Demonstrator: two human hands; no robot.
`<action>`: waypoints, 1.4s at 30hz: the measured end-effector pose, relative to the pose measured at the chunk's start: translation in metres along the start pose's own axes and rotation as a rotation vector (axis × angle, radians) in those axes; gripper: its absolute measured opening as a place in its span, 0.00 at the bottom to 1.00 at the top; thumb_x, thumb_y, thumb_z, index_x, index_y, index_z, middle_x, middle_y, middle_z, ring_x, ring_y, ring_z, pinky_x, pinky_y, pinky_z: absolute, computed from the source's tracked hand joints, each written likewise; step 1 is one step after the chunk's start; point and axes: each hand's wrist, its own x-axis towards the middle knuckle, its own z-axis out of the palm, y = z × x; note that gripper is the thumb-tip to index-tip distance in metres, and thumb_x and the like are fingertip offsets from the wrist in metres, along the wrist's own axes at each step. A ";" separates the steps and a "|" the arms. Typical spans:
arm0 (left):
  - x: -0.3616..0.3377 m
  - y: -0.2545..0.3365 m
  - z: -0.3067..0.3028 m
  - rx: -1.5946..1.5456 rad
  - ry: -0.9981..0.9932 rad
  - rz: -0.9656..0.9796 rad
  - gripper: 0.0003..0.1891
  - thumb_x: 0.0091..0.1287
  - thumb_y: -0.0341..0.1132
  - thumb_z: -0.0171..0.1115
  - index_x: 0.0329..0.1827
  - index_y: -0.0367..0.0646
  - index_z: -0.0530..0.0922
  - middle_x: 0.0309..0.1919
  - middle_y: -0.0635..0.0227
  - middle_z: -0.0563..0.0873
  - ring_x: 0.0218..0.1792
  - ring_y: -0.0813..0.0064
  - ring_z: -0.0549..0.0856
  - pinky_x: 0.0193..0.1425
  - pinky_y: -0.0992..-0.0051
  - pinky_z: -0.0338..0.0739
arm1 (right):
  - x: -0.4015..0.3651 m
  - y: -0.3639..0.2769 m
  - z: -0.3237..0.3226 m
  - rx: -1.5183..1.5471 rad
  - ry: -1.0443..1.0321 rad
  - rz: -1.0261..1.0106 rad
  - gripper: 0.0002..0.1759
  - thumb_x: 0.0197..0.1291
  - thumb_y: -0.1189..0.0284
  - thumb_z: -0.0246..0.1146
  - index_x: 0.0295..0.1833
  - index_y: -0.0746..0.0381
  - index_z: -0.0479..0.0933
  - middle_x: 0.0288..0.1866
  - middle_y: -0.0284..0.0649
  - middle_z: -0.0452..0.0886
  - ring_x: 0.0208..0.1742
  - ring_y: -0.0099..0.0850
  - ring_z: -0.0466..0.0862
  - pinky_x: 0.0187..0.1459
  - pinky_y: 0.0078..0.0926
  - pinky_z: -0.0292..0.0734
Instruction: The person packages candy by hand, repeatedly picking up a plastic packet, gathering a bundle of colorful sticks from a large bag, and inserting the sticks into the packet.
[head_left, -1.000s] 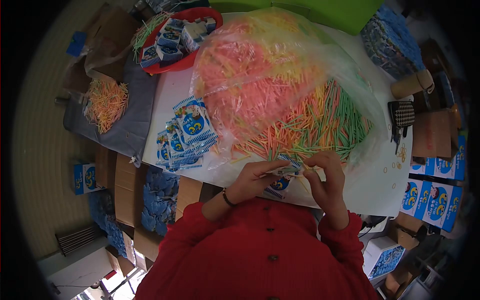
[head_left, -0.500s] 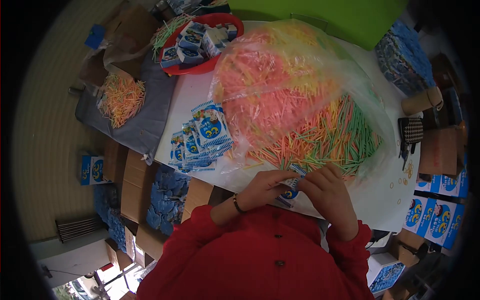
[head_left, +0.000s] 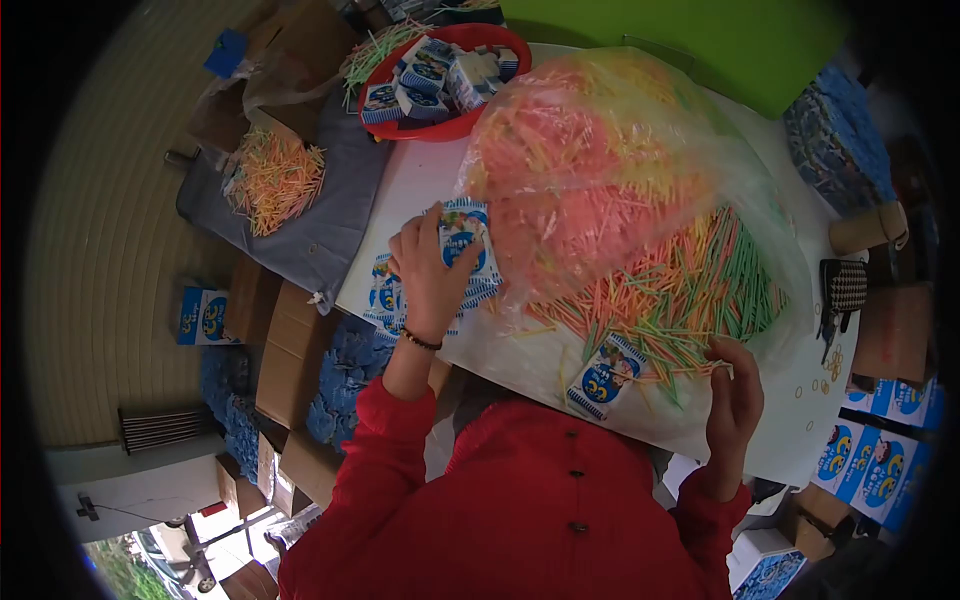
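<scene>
My left hand has its thumb and fingers on the top blue-and-white packet of an overlapping pile at the table's left front. Its palm and wrist hide part of the packets below. Near the right front edge is my right hand, fingers curved and apart, with nothing clearly held. Another printed packet lies flat between the hands. Just behind it, pink, yellow and green thin sticks spill from a big clear plastic bag.
A red basket of small printed boxes stands at the back left. More sticks lie on grey cloth. At right are rubber bands, a checkered pouch and a tape roll. Cardboard boxes flank the table.
My hands were together over a packet at the table's front; they have parted. The left went to the packet pile, the right moved rightward. The view has shifted slightly.
</scene>
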 end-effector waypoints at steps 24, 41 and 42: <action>-0.047 0.061 0.008 -0.697 -0.932 0.622 0.11 0.54 0.34 0.70 0.37 0.45 0.78 0.38 0.66 0.75 0.41 0.62 0.75 0.48 0.65 0.67 | -0.048 0.031 0.004 -0.438 -0.390 0.396 0.18 0.50 0.69 0.71 0.46 0.60 0.76 0.34 0.40 0.78 0.29 0.39 0.77 0.33 0.32 0.74; -0.084 0.069 0.004 -0.564 -0.989 0.767 0.08 0.51 0.30 0.69 0.30 0.45 0.76 0.33 0.68 0.76 0.39 0.64 0.76 0.43 0.67 0.68 | -0.076 0.049 0.006 -0.466 -0.462 -0.076 0.12 0.49 0.71 0.69 0.39 0.56 0.75 0.39 0.36 0.76 0.46 0.38 0.76 0.52 0.35 0.66; -0.083 0.070 0.003 -0.551 -0.978 0.767 0.08 0.51 0.30 0.69 0.30 0.45 0.76 0.33 0.68 0.76 0.39 0.64 0.76 0.43 0.67 0.68 | -0.075 0.048 0.005 -0.463 -0.460 -0.060 0.12 0.49 0.70 0.69 0.39 0.56 0.75 0.40 0.37 0.76 0.45 0.38 0.76 0.52 0.35 0.66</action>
